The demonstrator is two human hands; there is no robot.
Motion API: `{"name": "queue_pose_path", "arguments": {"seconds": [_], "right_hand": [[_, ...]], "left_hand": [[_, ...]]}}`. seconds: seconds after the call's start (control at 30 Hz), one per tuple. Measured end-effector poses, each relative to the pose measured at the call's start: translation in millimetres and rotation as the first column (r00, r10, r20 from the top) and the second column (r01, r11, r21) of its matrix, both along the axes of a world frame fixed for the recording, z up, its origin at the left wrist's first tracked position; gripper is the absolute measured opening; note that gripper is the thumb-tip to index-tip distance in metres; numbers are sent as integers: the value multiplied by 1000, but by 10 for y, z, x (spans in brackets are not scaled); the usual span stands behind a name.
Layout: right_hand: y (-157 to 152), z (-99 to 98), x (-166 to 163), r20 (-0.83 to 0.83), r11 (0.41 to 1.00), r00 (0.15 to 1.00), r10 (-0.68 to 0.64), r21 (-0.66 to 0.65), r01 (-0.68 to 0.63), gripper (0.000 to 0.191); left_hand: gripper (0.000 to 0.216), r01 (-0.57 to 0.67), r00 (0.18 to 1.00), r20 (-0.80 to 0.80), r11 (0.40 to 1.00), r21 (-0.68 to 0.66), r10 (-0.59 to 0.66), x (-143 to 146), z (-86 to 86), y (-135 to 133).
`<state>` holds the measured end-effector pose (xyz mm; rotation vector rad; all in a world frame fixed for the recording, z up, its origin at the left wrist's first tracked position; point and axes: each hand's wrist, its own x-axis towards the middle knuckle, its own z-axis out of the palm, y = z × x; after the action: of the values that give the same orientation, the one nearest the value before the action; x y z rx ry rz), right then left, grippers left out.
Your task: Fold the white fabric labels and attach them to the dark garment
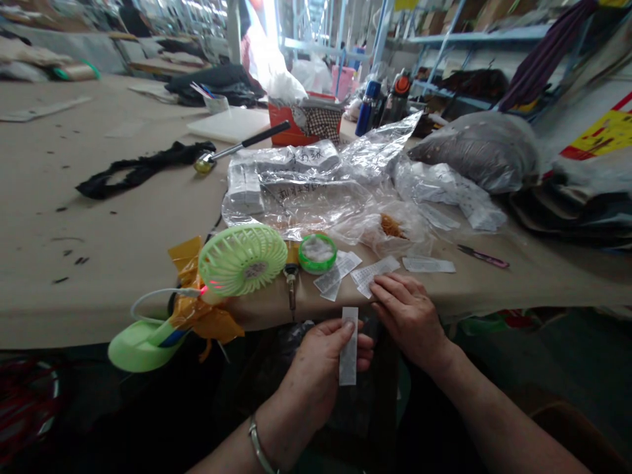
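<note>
A narrow white label is pinched between the thumb and fingers of my left hand, below the table's front edge. My right hand rests at that edge, its fingers stretched out over the near end of a fanned stack of printed white labels. Just left of these lies another small pile of labels. Farther right is a single label strip. A round green tub with whitish filling stands behind the piles.
A green fan is taped to the table edge at left, beside a small screwdriver-like tool. Clear plastic bags spread behind the tub. A pink-handled cutter lies at right. Farther back are a red box and a blue bottle.
</note>
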<state>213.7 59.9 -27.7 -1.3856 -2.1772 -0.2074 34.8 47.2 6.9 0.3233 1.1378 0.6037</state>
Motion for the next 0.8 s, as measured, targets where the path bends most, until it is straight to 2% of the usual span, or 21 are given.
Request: {"name": "queue_pose_path", "arguments": {"seconds": [0.1, 0.2, 0.3, 0.4, 0.47, 0.53, 0.63, 0.8], "right_hand": [[-30, -50, 43, -129, 997, 990, 55, 61, -47, 15], [-76, -51, 75, -300, 994, 949, 99, 63, -84, 14], [-180, 12, 27, -425, 977, 881, 207, 38, -211, 15], [-309, 75, -82, -396, 921, 839, 373, 51, -386, 11], [-372, 82, -142, -361, 897, 830, 425, 44, -440, 10], [-411, 66, -176, -343, 891, 833, 434, 28, -453, 10], [-448, 52, -189, -328, 891, 842, 429, 0, -454, 9], [-445, 115, -97, -336, 892, 844, 419, -22, -451, 11]], "left_hand": [[16, 4, 1000, 5, 999, -43, -3, 23, 15, 28], [17, 6, 1000, 25, 997, -83, -4, 41, 23, 52], [16, 11, 993, 122, 998, -68, -3, 54, 30, 66], [12, -38, 969, 241, 998, -41, 47, 72, 51, 75], [12, -75, 952, 293, 995, -73, 93, 87, 62, 72], [15, -82, 937, 329, 990, -114, 115, 101, 58, 59], [13, -66, 932, 348, 992, -104, 99, 116, 22, 27], [7, -62, 959, 269, 994, -88, 84, 128, -19, 11]]}}
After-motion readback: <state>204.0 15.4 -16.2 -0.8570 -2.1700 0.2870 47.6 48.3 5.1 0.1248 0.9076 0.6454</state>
